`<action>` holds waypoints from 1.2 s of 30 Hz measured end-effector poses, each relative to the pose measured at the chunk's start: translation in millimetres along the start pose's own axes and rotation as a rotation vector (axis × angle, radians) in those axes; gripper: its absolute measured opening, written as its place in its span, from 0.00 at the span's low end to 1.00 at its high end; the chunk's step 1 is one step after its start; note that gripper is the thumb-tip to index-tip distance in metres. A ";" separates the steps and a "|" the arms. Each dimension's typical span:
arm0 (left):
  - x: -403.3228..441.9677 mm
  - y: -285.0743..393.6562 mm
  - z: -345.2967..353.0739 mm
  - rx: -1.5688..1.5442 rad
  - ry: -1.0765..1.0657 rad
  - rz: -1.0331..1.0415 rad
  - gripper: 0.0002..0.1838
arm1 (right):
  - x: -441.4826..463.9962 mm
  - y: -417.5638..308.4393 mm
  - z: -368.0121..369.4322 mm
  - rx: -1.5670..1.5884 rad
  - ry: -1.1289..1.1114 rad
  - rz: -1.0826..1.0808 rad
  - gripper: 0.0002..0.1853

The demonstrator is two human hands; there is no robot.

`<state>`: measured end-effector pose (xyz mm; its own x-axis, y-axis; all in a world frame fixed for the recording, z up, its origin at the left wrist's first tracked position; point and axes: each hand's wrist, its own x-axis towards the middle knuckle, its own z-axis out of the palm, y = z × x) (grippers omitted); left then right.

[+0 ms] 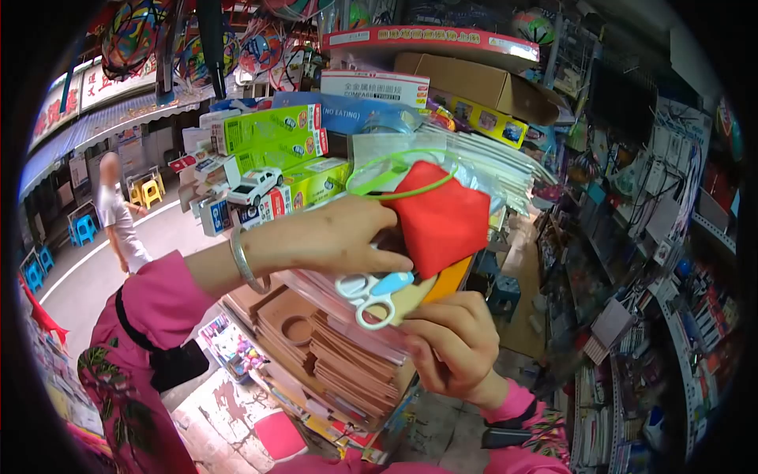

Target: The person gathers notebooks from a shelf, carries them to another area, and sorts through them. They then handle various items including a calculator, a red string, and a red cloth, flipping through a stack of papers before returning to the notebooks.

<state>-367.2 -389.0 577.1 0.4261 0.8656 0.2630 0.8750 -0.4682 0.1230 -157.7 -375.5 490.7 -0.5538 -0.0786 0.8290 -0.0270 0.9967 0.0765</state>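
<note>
Pink sleeves (170, 300) right up front, silver bangle (245, 261) on the left wrist. Left hand (335, 237) is half curled, fingertips up against a red thing (442, 221) with a green loop (430, 189) across it; can't tell if it's actually gripping that. Right hand (454, 344) has thumb and forefinger pinched tight on the edge of some clear plastic (324, 292). Between the two hands: white-and-blue scissors (373, 299), over the plastic, though I can't tell if they're inside it.

Readable stuff: behind the hands there's a white box (375, 87) saying COMPASS under some Chinese lettering, and a blue pack (339, 114) with "(NO EATING)" on it. Red shelf strip (430, 36) up top has a line of Chinese, too blurry for me. Green boxes (272, 128) have small print I can't make out, with a white toy car (257, 185) just in front.
</note>
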 end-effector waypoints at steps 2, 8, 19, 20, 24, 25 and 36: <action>-0.6 2.2 1.1 -0.057 -0.001 0.041 0.23 | -8.2 2.4 8.7 -0.199 0.282 -0.077 0.05; -0.9 -0.4 -0.8 -0.048 -0.054 0.036 0.19 | 19.5 6.9 -16.8 0.756 0.475 0.451 0.21; 4.6 -1.2 -2.1 0.008 -0.081 0.113 0.25 | 159.4 190.1 -65.1 0.119 0.709 0.411 0.21; 6.4 -0.9 0.7 0.003 -0.094 0.105 0.26 | 162.1 220.9 -52.3 -0.021 0.637 0.425 0.22; 7.7 9.9 3.1 0.059 -0.139 0.063 0.28 | 145.5 266.2 -19.7 0.118 0.020 0.808 0.25; 8.8 13.8 0.2 0.062 -0.135 0.060 0.28 | 137.4 265.9 -15.6 0.189 -0.036 0.828 0.25; 16.4 8.4 -3.0 0.055 -0.195 -0.009 0.28 | 114.9 151.7 -65.6 0.418 0.125 0.557 0.25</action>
<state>-353.5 -379.2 585.3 0.4498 0.8903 0.0716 0.8881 -0.4543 0.0703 -170.8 -234.7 633.9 -0.4786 0.4690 0.7423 -0.0984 0.8114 -0.5761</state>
